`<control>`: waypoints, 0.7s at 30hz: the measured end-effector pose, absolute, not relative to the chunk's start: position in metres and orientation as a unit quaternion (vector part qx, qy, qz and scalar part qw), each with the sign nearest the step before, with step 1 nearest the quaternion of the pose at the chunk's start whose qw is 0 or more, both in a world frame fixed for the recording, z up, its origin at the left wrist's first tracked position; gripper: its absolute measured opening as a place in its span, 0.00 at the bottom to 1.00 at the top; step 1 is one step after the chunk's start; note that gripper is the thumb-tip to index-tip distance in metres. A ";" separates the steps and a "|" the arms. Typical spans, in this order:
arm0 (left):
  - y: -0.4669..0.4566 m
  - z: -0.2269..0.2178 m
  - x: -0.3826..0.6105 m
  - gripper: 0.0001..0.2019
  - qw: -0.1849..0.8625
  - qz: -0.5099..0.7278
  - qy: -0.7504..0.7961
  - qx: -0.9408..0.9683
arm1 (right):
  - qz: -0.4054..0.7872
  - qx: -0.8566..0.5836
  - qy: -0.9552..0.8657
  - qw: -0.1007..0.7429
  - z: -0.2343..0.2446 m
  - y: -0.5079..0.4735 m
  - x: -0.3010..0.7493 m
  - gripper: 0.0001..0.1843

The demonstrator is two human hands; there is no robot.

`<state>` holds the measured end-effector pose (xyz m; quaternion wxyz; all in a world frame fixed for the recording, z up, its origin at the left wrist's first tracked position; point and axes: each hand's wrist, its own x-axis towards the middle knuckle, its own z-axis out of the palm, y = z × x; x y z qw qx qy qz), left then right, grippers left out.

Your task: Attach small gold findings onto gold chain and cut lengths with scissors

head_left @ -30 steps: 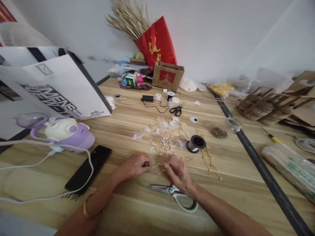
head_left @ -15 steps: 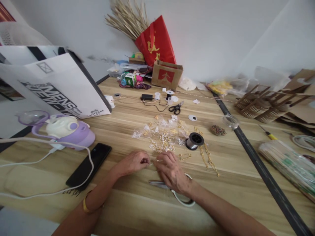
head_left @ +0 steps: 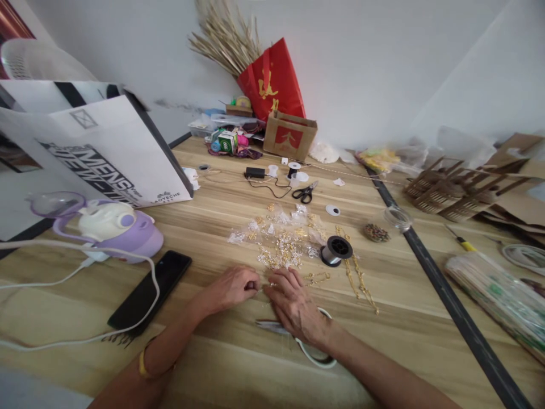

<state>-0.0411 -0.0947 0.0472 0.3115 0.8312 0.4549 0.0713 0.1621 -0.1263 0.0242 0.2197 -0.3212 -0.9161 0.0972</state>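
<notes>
My left hand [head_left: 236, 288] is closed in a pinch just above the wooden table. Something thin and pale shows at its fingertips, too fine to name. Close beside it, my right hand [head_left: 296, 301] has its fingers bent and pressed together; what they grip is hidden. A short gold chain [head_left: 318, 278] emerges past the right fingers. Under the right hand lie white-handled scissors [head_left: 317, 358], partly covered, blades pointing left. Just beyond both hands spreads a pile of gold and clear beads [head_left: 281, 250], with a spool of silvery wire [head_left: 336, 251] at its right.
A longer gold chain [head_left: 357, 272] lies right of the spool. Black scissors [head_left: 304, 192] rest farther back. At left are a phone [head_left: 170, 278], a white cable [head_left: 155, 272], a purple bottle [head_left: 136, 233] and a white bag [head_left: 128, 147]. A bead jar [head_left: 377, 232] lies at right.
The view has shifted slightly, so the hands and table items appear a little lower. Both hands keep almost the same pose, close together.
</notes>
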 end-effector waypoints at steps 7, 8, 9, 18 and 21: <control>-0.093 0.044 -0.046 0.06 0.324 0.082 0.464 0.821 | 0.143 -0.311 -0.900 0.271 0.032 -0.126 0.164 0.11; -0.092 0.044 -0.047 0.06 0.326 0.083 0.466 0.818 | 0.144 -0.311 -0.897 0.279 0.032 -0.126 0.164 0.09; -0.092 0.044 -0.047 0.06 0.329 0.083 0.469 0.815 | 0.142 -0.308 -0.895 0.288 0.032 -0.127 0.165 0.07; -0.092 0.044 -0.048 0.08 0.326 0.071 0.476 0.814 | 0.029 -0.155 -0.937 0.311 0.018 -0.134 0.167 0.16; -0.091 0.042 -0.049 0.08 0.333 0.072 0.475 0.811 | 0.012 -0.156 -0.937 0.311 0.017 -0.135 0.166 0.18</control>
